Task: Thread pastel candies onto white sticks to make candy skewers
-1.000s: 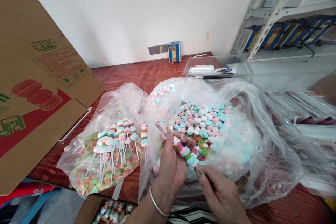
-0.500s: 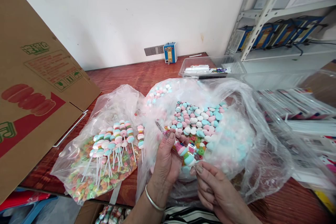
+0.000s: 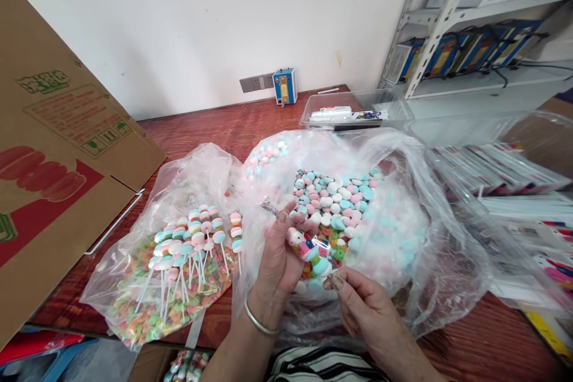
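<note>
My left hand (image 3: pixel 278 259) is closed around a marshmallow lollipop (image 3: pixel 320 264) in a clear printed wrapper, its layers white, blue, green and pink. The wrapper's upper end sticks out beyond the thumb. At the lower end, my right hand (image 3: pixel 367 301) pinches with thumb and forefinger; the stick there is mostly hidden. Just beyond both hands lies an open clear bag of pink, white and blue marshmallows (image 3: pixel 331 194), with colourful gummy rings (image 3: pixel 340 250) at its near side. To the left, several unwrapped marshmallow lollipops (image 3: pixel 188 239) rest on a bag of gummy rings (image 3: pixel 138 316).
A large cardboard box (image 3: pixel 58 149) stands at the left. Behind the bags is a clear tray (image 3: pixel 358 101) and a small blue device (image 3: pixel 285 86) by the wall. Clear bins of flat packs (image 3: pixel 496 173) and a metal shelf (image 3: pixel 430 42) are on the right.
The view has turned slightly to the right, so everything sits a little further left. My hands keep hold of the wrapped lollipop; more of its printed wrapper shows between them.
</note>
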`<state>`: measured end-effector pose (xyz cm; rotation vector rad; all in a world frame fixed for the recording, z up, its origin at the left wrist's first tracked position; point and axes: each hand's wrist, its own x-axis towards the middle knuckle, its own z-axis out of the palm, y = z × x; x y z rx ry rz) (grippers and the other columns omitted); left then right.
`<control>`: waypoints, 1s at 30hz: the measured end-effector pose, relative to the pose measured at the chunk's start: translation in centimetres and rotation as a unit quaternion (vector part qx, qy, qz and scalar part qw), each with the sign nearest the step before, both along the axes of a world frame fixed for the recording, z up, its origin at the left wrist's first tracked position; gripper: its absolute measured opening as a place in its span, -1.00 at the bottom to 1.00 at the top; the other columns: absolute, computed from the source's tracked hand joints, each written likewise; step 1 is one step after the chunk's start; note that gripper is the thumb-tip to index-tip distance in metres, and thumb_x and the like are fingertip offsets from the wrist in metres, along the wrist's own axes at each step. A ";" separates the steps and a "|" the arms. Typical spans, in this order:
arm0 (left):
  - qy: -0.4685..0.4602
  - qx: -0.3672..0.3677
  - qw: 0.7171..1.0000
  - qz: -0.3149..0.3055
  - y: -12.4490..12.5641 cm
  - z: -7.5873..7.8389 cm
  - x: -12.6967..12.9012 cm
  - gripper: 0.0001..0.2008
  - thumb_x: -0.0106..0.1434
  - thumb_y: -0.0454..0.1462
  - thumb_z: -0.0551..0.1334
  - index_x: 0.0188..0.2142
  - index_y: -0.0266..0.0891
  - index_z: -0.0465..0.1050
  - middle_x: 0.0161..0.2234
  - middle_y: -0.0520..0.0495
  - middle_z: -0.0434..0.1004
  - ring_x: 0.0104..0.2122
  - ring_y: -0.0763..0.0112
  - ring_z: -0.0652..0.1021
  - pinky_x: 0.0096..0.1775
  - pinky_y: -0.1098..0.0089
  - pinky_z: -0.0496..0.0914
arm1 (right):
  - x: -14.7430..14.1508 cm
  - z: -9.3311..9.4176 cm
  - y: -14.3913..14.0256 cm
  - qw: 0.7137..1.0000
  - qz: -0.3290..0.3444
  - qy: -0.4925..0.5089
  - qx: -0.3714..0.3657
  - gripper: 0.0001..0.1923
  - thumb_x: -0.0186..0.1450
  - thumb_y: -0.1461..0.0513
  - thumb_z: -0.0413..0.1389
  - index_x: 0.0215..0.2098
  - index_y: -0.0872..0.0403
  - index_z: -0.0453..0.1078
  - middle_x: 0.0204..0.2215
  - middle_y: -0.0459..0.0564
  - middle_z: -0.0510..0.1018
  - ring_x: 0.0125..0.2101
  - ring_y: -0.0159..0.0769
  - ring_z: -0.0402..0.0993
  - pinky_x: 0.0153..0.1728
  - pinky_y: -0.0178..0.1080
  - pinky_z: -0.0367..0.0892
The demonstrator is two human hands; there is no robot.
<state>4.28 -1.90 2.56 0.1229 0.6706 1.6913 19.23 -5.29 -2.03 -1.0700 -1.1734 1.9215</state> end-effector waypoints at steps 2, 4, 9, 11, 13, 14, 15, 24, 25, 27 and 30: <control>-0.006 -0.008 1.000 0.022 0.7 0.2 -0.1 -0.81 0.24 -0.24 0.33 -0.18 -0.25 0.46 -0.53 0.13 0.32 -0.53 0.58 0.42 -0.31 0.48 0.43 | 0.0 0.4 0.1 0.995 -0.008 -0.046 0.090 -0.56 0.29 -0.14 0.06 -0.46 0.03 0.28 -0.71 -0.26 0.16 -0.70 -0.48 0.04 -0.68 -0.40 0.06; -0.021 -0.024 0.998 0.046 1.1 0.1 0.5 -0.86 0.26 -0.23 0.30 -0.24 -0.25 0.44 -0.57 0.15 0.24 -0.58 0.60 0.37 -0.39 0.53 0.39 | -0.1 0.8 0.1 0.972 -0.023 -0.108 0.208 -0.60 0.35 -0.04 0.02 -0.47 0.05 0.30 -0.61 -0.17 0.30 -0.58 -0.41 0.22 -0.56 -0.37 0.19; -0.012 -0.042 0.997 0.066 0.2 -0.3 3.1 -0.73 0.25 -0.07 0.29 -0.30 -0.23 0.39 -0.49 0.07 0.36 -0.54 0.54 0.41 -0.44 0.51 0.38 | -0.3 0.8 0.1 0.926 -0.041 -0.190 0.325 -0.70 0.41 0.11 -0.05 -0.42 0.06 0.33 -0.52 -0.11 0.44 -0.49 -0.35 0.35 -0.46 -0.35 0.25; -0.003 -0.044 0.998 0.049 -0.5 -0.5 3.9 -0.70 0.23 -0.04 0.29 -0.28 -0.23 0.38 -0.47 0.05 0.39 -0.52 0.51 0.44 -0.42 0.50 0.39 | -0.3 0.8 0.2 0.932 -0.039 -0.189 0.307 -0.69 0.41 0.11 -0.06 -0.43 0.06 0.30 -0.47 -0.09 0.48 -0.45 -0.33 0.38 -0.43 -0.34 0.27; -0.003 -0.055 0.998 0.033 -1.0 -0.6 4.3 -0.70 0.22 -0.05 0.31 -0.25 -0.23 0.40 -0.46 0.04 0.41 -0.48 0.48 0.48 -0.39 0.48 0.41 | -0.2 1.0 0.5 0.943 -0.028 -0.180 0.278 -0.68 0.41 0.08 -0.06 -0.43 0.05 0.29 -0.45 -0.08 0.48 -0.42 -0.31 0.39 -0.40 -0.34 0.29; -0.008 -0.061 0.998 0.027 -1.1 -0.7 4.3 -0.72 0.21 -0.07 0.32 -0.25 -0.23 0.41 -0.45 0.03 0.42 -0.46 0.47 0.50 -0.36 0.47 0.42 | -0.1 1.2 0.6 0.949 -0.018 -0.174 0.264 -0.69 0.40 0.07 -0.05 -0.42 0.06 0.30 -0.45 -0.09 0.48 -0.40 -0.31 0.40 -0.39 -0.33 0.30; -0.012 -0.064 0.998 0.026 -1.2 -0.7 4.1 -0.74 0.21 -0.10 0.33 -0.25 -0.23 0.42 -0.44 0.02 0.44 -0.43 0.46 0.52 -0.33 0.45 0.44 | 0.0 1.3 0.7 0.954 -0.004 -0.166 0.251 -0.70 0.40 0.06 -0.04 -0.39 0.06 0.31 -0.44 -0.10 0.48 -0.39 -0.30 0.40 -0.36 -0.33 0.30; -0.025 -0.002 0.998 0.049 0.6 0.5 -0.8 -0.89 0.31 -0.27 0.23 -0.23 -0.30 0.44 -0.47 0.06 0.42 -0.43 0.51 0.52 -0.14 0.31 0.49 | 1.5 1.6 0.5 0.950 0.058 -0.173 0.255 -0.66 0.42 0.08 -0.09 -0.44 0.05 0.28 -0.52 -0.14 0.36 -0.47 -0.35 0.29 -0.46 -0.36 0.22; -0.032 0.005 0.998 0.050 0.9 0.7 -1.2 -0.91 0.34 -0.29 0.20 -0.25 -0.30 0.44 -0.52 0.10 0.37 -0.49 0.56 0.48 -0.18 0.35 0.49 | 1.7 1.6 0.4 0.946 0.061 -0.176 0.265 -0.66 0.43 0.09 -0.10 -0.43 0.05 0.28 -0.53 -0.14 0.35 -0.48 -0.36 0.29 -0.47 -0.36 0.21; -0.047 0.013 0.997 0.060 1.2 0.9 -1.7 -0.86 0.38 -0.30 0.14 -0.31 -0.30 0.41 -0.59 0.15 0.26 -0.60 0.63 0.38 -0.30 0.46 0.47 | 1.8 1.5 0.1 0.934 0.063 -0.190 0.297 -0.68 0.44 0.12 -0.11 -0.40 0.05 0.30 -0.53 -0.15 0.35 -0.50 -0.37 0.30 -0.48 -0.37 0.21; -0.063 -0.001 0.993 0.103 1.6 0.8 -1.1 -0.75 0.41 -0.26 0.10 -0.42 -0.28 0.32 -0.63 0.17 0.17 -0.65 0.65 0.30 -0.43 0.54 0.40 | 1.5 1.1 -0.5 0.896 0.047 -0.235 0.373 -0.71 0.46 0.17 -0.13 -0.36 0.05 0.31 -0.56 -0.16 0.36 -0.55 -0.39 0.33 -0.51 -0.36 0.18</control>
